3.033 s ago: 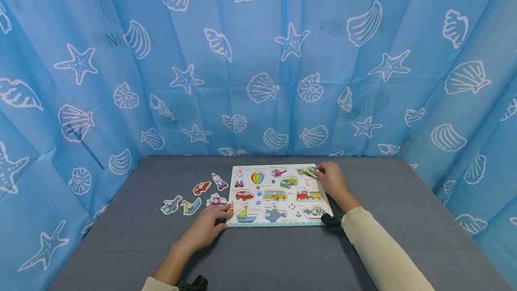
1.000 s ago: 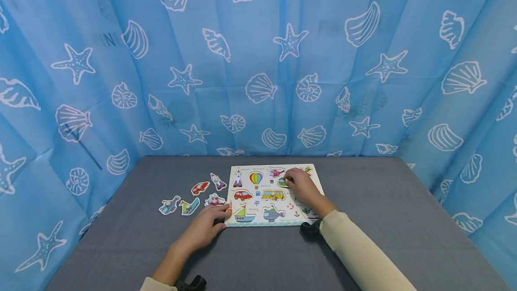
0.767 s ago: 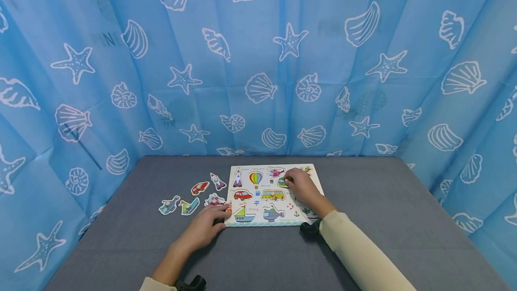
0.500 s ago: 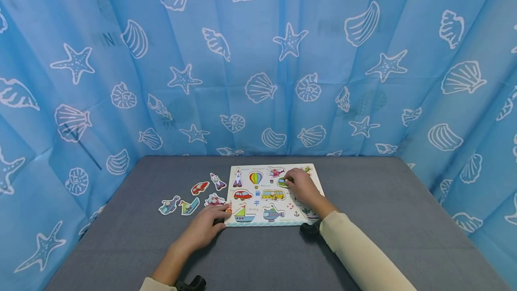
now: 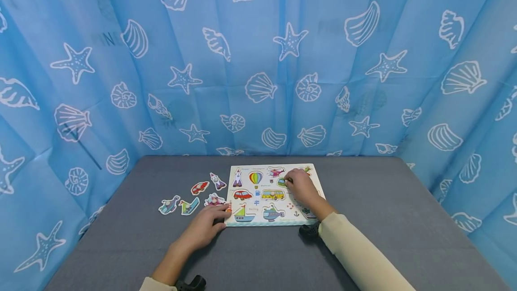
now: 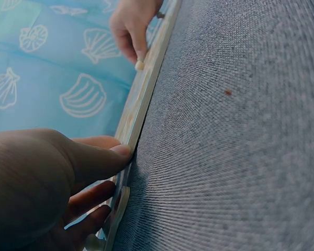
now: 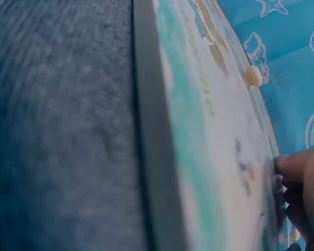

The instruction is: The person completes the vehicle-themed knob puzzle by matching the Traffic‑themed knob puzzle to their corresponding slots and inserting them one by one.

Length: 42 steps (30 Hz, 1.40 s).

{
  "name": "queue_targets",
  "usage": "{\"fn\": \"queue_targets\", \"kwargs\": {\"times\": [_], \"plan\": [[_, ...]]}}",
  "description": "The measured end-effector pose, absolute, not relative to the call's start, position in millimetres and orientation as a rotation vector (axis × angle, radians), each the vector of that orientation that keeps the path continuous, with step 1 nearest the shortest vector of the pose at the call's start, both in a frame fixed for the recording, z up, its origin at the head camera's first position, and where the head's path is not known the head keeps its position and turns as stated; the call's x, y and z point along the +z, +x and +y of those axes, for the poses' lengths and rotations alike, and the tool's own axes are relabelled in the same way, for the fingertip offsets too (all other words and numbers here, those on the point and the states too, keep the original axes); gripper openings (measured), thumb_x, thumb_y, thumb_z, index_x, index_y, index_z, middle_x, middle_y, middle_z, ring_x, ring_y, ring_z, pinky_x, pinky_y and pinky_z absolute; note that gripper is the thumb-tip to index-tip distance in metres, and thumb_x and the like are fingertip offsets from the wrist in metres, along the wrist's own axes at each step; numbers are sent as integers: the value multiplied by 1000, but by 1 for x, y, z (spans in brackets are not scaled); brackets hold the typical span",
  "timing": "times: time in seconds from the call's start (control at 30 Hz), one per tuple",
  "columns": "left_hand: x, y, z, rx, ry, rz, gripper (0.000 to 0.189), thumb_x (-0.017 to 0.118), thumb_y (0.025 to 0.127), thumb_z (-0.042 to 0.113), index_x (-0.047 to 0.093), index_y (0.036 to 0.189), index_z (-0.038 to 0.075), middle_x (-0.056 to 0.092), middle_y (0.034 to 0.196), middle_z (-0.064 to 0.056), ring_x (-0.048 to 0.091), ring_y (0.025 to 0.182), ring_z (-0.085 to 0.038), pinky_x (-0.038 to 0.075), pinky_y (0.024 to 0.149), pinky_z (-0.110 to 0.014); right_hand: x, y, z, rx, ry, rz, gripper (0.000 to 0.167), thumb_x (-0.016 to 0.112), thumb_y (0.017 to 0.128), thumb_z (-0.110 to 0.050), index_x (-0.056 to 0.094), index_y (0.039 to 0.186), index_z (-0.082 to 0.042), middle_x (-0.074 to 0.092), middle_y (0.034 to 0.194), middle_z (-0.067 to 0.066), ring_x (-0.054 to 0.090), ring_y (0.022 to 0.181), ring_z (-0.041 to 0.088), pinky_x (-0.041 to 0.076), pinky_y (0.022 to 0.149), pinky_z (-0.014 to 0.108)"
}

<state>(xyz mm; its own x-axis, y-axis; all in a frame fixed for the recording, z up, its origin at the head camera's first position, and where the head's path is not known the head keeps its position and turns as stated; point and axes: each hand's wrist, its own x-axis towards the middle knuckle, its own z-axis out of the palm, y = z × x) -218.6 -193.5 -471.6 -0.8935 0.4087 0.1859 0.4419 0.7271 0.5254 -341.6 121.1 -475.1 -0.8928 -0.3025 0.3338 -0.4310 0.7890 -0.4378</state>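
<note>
Puzzle board (image 5: pixel 260 217) lies flat on the desk (image 5: pixel 258 259) in the head view, loose red car (image 5: pixel 199 187) and rocket (image 5: pixel 218 181) beside it, likely for easy reach; the right hand's (image 5: pixel 302 187) grip pinches the green truck (image 5: pixel 282 182) right of the board's centre. At the left wrist, the left hand (image 6: pixel 68 175), fingers loosely spread, touches the board's edge, presumably steadying it. At the right wrist, fingertips meet low against the board, what they pinch being hidden.

A pale rectangular wooden puzzle board (image 5: pixel 286 202), printed with colourful vehicles, lies flat, its left edge touching the left fingers (image 5: pixel 220 209). A flat green puzzle piece (image 5: pixel 281 182) sits pinched under the right fingertips (image 5: pixel 288 176).
</note>
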Motion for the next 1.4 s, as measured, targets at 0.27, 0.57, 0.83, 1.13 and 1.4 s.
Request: {"fn": "queue_targets", "kwargs": {"times": [0.27,0.57,0.83,1.13,1.4], "plan": [[-473,-219,-193,-890,-698,-2878,31,69,87,2,70,117,3,57,136,-12,42,131,-41,27,108,-57,-476,-340,121,738,557,-2754,9,69,89,-6,73,97,-3,68,99,9,60,98,29,46,90,45],[-473,-219,-191,-900,-708,-2880,31,69,87,3,69,118,3,56,136,-12,41,132,-42,27,108,-57,-468,-334,130,786,536,-2814,25,68,91,-10,68,114,-1,66,113,13,57,110,32,43,96,47],[-473,-219,-191,-891,-713,-2865,32,70,86,2,70,117,3,57,135,-11,42,131,-41,28,107,-56,-458,-325,149,850,539,-2741,24,65,89,-3,68,113,2,64,116,18,52,115,39,40,97,54],[-474,-219,-191,-895,-721,-2864,32,70,86,1,70,118,3,57,135,-12,44,130,-40,29,107,-56,-465,-305,175,903,526,-2669,22,64,90,-4,67,110,4,63,115,23,53,111,43,40,93,57],[-475,-219,-194,-881,-713,-2836,32,71,85,2,70,117,3,58,134,-11,45,129,-39,29,107,-55,-469,-288,194,942,446,-2669,23,65,89,-4,67,111,5,62,115,24,54,108,44,41,90,58]]}}
